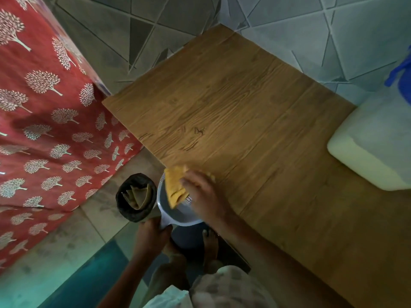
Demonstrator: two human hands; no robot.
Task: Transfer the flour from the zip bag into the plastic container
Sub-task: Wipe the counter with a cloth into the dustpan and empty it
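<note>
My right hand (201,192) grips a yellow cloth (175,185), sweeping table (244,107) crumbs into the dustpan (178,210) my left hand (151,234) grips below the edge

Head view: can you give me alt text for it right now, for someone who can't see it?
At the near edge of a wooden table, the right hand wipes with a yellow cloth above a white dustpan that the left hand holds by its handle. A black bin stands on the floor beside it; a flour-filled plastic container sits on the table's right.
</note>
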